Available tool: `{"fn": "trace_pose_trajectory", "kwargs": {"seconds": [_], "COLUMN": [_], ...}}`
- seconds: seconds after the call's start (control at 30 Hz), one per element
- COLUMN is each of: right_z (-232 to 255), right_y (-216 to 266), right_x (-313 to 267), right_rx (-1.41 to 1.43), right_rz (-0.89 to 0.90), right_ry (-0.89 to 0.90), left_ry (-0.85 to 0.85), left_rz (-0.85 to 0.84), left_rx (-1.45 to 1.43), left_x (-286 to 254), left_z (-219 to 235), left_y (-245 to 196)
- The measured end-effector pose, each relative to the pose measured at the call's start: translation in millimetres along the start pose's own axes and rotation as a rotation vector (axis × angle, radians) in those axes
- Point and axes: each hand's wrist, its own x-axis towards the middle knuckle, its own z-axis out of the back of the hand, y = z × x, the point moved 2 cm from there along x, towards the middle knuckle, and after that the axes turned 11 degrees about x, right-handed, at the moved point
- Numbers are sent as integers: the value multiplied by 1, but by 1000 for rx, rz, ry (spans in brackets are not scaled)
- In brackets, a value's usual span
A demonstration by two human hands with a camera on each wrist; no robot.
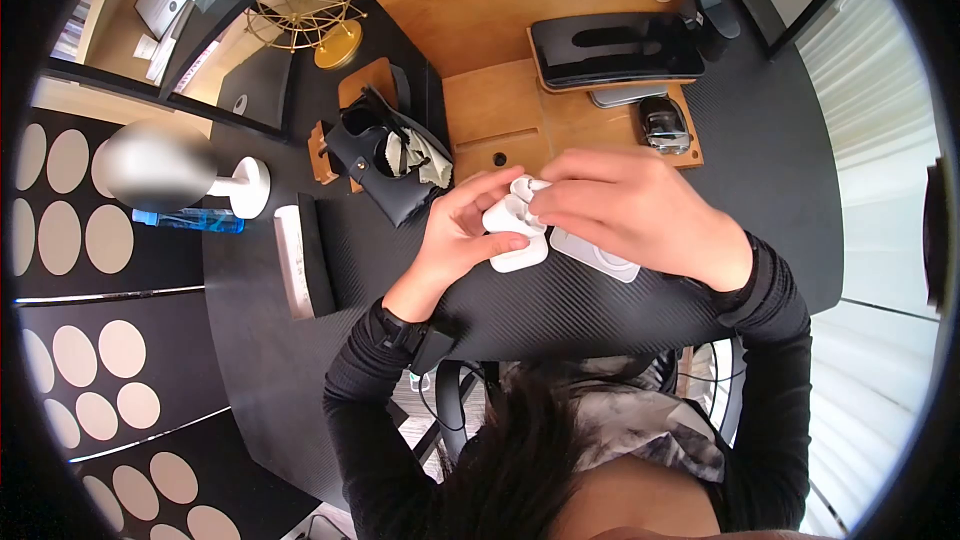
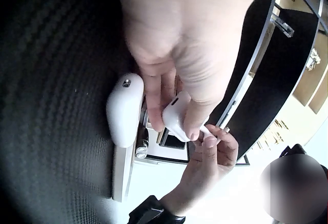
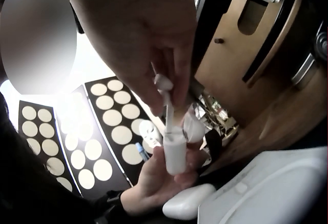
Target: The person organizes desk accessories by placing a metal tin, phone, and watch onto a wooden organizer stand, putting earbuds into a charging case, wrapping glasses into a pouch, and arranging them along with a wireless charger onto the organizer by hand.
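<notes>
My left hand grips a small white earbud case with its lid flipped up. The thumb lies across the case's side. Above the case's mouth, my right hand pinches a white earbud between thumb and fingers. The earbud's stem points down at the case opening in the right wrist view. On the table just below the hands lies a second white rounded case, closed. It sits beside a flat white pad with a ring on it.
A wooden desk stand rises behind the hands, with a black glossy case and a dark glass-like object on it. To the left are a black pouch, a long white box and a white stand.
</notes>
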Motion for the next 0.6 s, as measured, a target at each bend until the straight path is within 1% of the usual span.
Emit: {"fn": "trace_pose_trajectory", "kwargs": {"seconds": [0.07, 0.1, 0.13, 0.17, 0.2, 0.27, 0.33, 0.37, 0.43, 0.47, 0.53, 0.57, 0.6], "right_z": [4, 5, 5, 3, 0, -6, -11, -11, -11, -11, -9, -9, -8], "right_y": [2, 4, 6, 6, 5, 2, -1, -2, -3, -2, -3, -3, -3], "right_x": [2, 3, 4, 4, 3, 1, 0, 0, 1, 1, 1, 1, 1], "right_rx": [12, -22, -57, -57, -45, -34, 4, 4, -2, -2, -3, -2, 8], "right_rz": [17, 61, 105, 105, 120, 134, 135, 135, 201, 202, 120, 120, 46], "right_ry": [-8, -20, -31, -32, -31, -33, 35, 35, 27, 29, -36, -34, -54], "left_ry": [-28, -27, -36, -46, -45, 21, 13, 5, 10, 13, 18, 27, 27], "left_rz": [24, 24, 42, 62, 63, 62, 60, 58, 65, 71, 70, 70, 70], "left_rx": [-92, -92, -163, -235, -234, -250, -239, -228, -234, -240, -235, -228, -229], "left_x": [-1, -1, 0, 0, 0, -1, -1, -2, -1, -2, -4, -5, -4], "left_z": [1, 1, 1, 1, 3, 4, 4, 4, 3, 3, 4, 4, 5], "left_y": [1, 1, 0, 0, 1, 3, 4, 4, 3, 3, 9, 11, 11]}}
